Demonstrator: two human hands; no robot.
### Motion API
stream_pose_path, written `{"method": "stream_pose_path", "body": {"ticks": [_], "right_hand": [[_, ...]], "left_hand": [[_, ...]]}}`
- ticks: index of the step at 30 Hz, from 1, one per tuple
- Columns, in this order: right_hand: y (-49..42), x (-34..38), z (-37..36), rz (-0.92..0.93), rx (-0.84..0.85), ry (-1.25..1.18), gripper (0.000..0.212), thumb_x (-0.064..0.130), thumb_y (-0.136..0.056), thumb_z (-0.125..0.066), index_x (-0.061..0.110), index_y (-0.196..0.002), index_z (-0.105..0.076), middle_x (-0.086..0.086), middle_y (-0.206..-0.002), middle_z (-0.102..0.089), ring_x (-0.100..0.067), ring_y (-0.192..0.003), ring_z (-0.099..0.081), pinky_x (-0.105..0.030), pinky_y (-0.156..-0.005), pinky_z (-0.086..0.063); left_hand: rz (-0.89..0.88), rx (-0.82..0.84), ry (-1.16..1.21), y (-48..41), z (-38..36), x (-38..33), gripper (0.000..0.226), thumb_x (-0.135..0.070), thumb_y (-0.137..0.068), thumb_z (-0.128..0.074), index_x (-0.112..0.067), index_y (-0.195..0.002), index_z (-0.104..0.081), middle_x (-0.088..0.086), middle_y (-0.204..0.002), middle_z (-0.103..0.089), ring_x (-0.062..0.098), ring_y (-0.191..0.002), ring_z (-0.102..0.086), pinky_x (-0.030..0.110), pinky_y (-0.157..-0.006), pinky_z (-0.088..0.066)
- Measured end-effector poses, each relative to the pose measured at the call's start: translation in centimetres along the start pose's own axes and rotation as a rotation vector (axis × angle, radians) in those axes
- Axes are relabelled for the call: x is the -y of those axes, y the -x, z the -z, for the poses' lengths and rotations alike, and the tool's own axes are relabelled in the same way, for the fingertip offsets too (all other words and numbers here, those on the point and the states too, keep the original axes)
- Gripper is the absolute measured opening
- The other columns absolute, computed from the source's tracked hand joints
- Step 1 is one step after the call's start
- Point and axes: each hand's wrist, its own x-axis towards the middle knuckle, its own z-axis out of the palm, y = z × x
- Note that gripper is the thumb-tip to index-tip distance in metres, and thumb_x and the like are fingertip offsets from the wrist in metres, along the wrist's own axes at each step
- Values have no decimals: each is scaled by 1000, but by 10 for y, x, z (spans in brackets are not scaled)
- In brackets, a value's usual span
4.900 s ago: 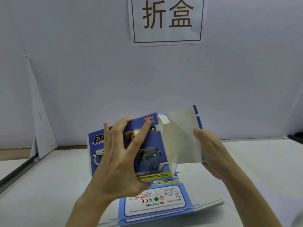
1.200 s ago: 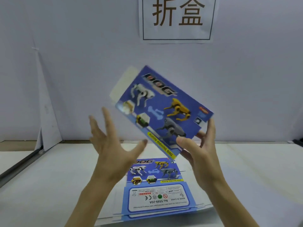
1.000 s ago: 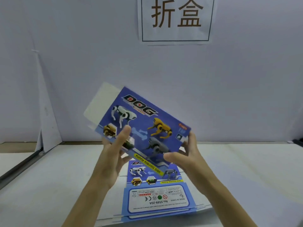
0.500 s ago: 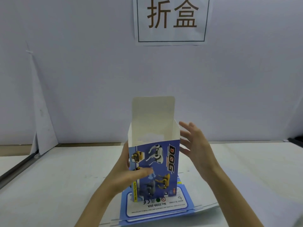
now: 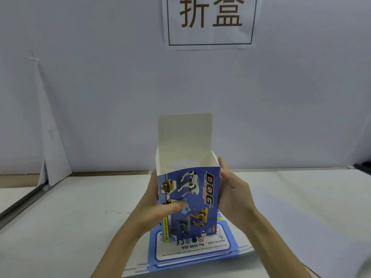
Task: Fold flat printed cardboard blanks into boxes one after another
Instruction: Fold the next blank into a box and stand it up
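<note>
Newly closed in, right hand (image 5: pixel 234 197) and left hand (image 5: pixel 158 211) gripping upright blue "DOG" cardboard box (image 5: pixel 200 189), white flap (image 5: pixel 184 133) raised, flat "No 5599-20A" blanks (image 5: pixel 192 249) beneath.

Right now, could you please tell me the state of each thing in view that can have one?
box, upright, top open.
lid flap, standing straight up, not tucked.
left hand, grips the box's left side, thumb across the printed front.
right hand, holds the box's right side.
flat blanks, unfolded, stacked flat on the table.
</note>
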Motion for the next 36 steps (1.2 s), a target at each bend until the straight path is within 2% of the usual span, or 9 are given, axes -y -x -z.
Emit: {"method": "stream_pose_path", "body": {"ticks": [4, 7, 11, 17, 20, 22, 26, 31, 36], "right_hand": [[4, 2, 2, 212, -165, 353, 72, 56, -88, -42, 42, -150, -8, 15, -159, -20, -2, -140, -26, -26, -109, -34], [9, 3, 4, 462, -235, 539, 50, 49, -94, -35, 46, -143, -25, 36, -147, -30, 14, -135, -26, -10, -107, -30], [19, -28, -2, 343, -56, 439, 51, 37, -93, -40, 32, -143, -39, 19, -123, -63, -7, -117, -60, -24, -86, -55], [13, 7, 11, 582, -287, 623, 57, 42, -88, -47, 42, -141, -28, 25, -150, -32, 6, -136, -32, -17, -106, -35], [8, 21, 10, 680, -153, 917, 42, 35, -90, -51, 47, -128, -40, 33, -138, -38, 9, -135, -31, -21, -103, -40], [9, 25, 12, 656, -71, 935, 26, 35, -93, -56, 46, -116, -50, 33, -129, -47, 6, -131, -38, -19, -91, -50], [13, 27, 16, 607, -16, 811, 22, 30, -85, -58, 41, -105, -58, 36, -121, -55, 5, -121, -49, -10, -65, -53], [12, 31, 16, 565, 6, 841, 22, 32, -84, -58, 41, -103, -57, 38, -119, -54, 11, -112, -54, -8, -68, -52], [13, 26, 16, 540, -26, 776, 24, 31, -83, -57, 37, -106, -58, 28, -122, -56, 9, -109, -57, -14, -68, -55]], "left_hand": [[7, -3, -4, -2, -1, 4, 75, -32, -65, -77, -32, -131, -41, -26, -110, -65, -2, -106, -61, 15, -79, -54], [10, -9, -11, -2, -1, 5, 78, -32, -65, -78, -31, -133, -40, -24, -111, -65, -1, -106, -61, 14, -79, -53], [17, -29, -32, -2, -2, 6, 81, -37, -68, -80, -32, -137, -37, -16, -119, -63, 1, -111, -59, 28, -94, -52], [-25, 62, -56, -1, -2, -4, 95, -42, -65, -80, -42, -141, -23, -31, -125, -54, -1, -117, -54, 9, -78, -49], [-42, -13, -228, 4, 10, -18, 118, -79, -56, -67, -53, -145, 5, -27, -155, -13, 9, -143, -23, 35, -110, -35], [-159, -173, -278, 8, 21, -29, 105, -93, -59, -43, -57, -143, 10, -34, -154, 5, 3, -146, -6, 39, -116, -19], [-428, -261, -500, 8, 29, -41, 70, -82, -82, -16, -53, -145, -8, -44, -148, -2, -12, -141, -1, 25, -108, -10], [-517, -360, -448, 10, 22, -32, 59, -71, -91, -20, -35, -136, -35, -20, -145, -36, -8, -136, -30, 17, -110, -27], [-516, -521, -225, 18, -11, -7, 51, -50, -98, -31, -22, -140, -40, -4, -147, -41, 4, -135, -37, 16, -107, -32]]}}
